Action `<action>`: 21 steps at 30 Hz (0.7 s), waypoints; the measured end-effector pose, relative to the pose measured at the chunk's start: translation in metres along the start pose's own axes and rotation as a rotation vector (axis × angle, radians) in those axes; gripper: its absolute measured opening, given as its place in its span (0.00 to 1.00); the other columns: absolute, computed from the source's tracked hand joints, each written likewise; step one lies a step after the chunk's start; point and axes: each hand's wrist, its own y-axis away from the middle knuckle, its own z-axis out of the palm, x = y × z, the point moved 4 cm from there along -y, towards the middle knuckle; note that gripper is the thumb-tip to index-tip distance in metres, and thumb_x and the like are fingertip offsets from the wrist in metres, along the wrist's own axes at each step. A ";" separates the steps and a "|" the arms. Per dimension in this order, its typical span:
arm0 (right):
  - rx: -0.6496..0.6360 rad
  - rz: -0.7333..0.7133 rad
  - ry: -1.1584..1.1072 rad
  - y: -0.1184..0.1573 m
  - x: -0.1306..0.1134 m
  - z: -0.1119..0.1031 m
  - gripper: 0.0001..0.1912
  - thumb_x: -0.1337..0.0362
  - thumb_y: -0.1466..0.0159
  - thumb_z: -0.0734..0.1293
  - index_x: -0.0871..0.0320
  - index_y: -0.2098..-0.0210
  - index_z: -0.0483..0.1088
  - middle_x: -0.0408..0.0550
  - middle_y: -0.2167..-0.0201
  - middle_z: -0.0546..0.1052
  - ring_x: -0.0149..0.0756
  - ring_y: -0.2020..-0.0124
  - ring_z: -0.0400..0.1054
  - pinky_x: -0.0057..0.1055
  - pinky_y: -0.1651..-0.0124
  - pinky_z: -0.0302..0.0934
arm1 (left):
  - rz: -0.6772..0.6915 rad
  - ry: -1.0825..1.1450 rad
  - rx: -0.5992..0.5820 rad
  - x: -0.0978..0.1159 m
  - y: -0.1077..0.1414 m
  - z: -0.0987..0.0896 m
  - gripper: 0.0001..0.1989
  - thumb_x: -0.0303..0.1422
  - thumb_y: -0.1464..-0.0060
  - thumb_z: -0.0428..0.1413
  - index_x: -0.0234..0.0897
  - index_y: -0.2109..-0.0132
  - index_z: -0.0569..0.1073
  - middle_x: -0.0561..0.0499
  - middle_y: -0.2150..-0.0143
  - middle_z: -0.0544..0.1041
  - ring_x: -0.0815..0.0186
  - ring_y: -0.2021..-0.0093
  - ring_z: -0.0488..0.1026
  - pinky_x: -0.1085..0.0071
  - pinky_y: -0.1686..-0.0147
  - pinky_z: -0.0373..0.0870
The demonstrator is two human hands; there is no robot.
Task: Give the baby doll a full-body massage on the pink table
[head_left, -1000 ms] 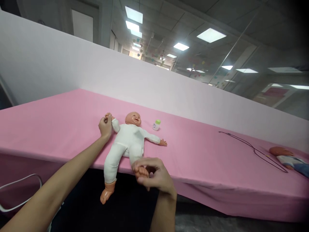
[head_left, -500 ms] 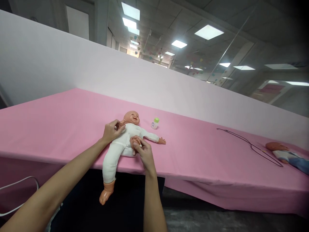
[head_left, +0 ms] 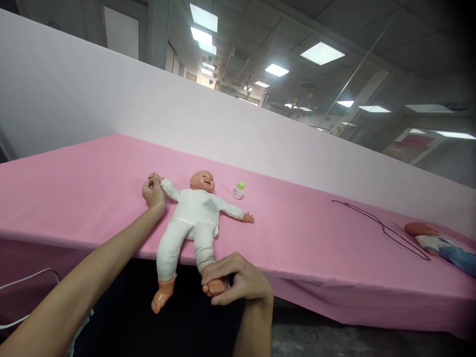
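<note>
A baby doll with a white cloth body lies face up on the pink-covered table, its legs hanging over the front edge. My left hand is closed on the doll's hand at the left, with that arm stretched outward. My right hand grips the doll's foot at the right, its fingers around the ankle and toes. The other foot hangs free. The doll's far arm lies spread to the right on the cloth, touched by neither hand.
A small bottle with a green cap stands beside the doll's head. Farther right lie a thin black cord and a second doll in blue. A white partition runs behind the table. A white cable shows at lower left.
My left hand has drawn the doll's arm out to the left, away from its chest. My right hand has brought the bent leg down and straightened it over the table edge.
</note>
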 end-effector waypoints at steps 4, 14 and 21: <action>0.223 -0.066 -0.065 -0.009 0.003 -0.009 0.19 0.56 0.44 0.83 0.56 0.55 0.86 0.51 0.62 0.84 0.42 0.62 0.78 0.37 0.54 0.74 | 0.119 0.021 -0.014 0.016 0.012 -0.002 0.19 0.48 0.36 0.55 0.42 0.70 0.66 0.53 0.72 0.72 0.64 0.70 0.69 0.68 0.68 0.64; 0.658 0.033 -0.205 -0.069 0.055 -0.019 0.24 0.57 0.49 0.84 0.56 0.54 0.84 0.51 0.49 0.81 0.35 0.63 0.72 0.23 0.72 0.67 | 0.648 -0.150 -0.580 0.041 0.059 0.009 0.14 0.43 0.42 0.62 0.42 0.68 0.68 0.55 0.75 0.73 0.66 0.76 0.67 0.68 0.71 0.63; 0.656 0.003 -0.178 -0.028 0.013 -0.014 0.21 0.54 0.43 0.81 0.57 0.54 0.84 0.50 0.62 0.82 0.28 0.78 0.64 0.25 0.80 0.62 | 0.235 -0.014 -0.178 0.018 0.017 0.004 0.20 0.50 0.35 0.55 0.42 0.70 0.65 0.52 0.72 0.72 0.63 0.70 0.70 0.68 0.68 0.66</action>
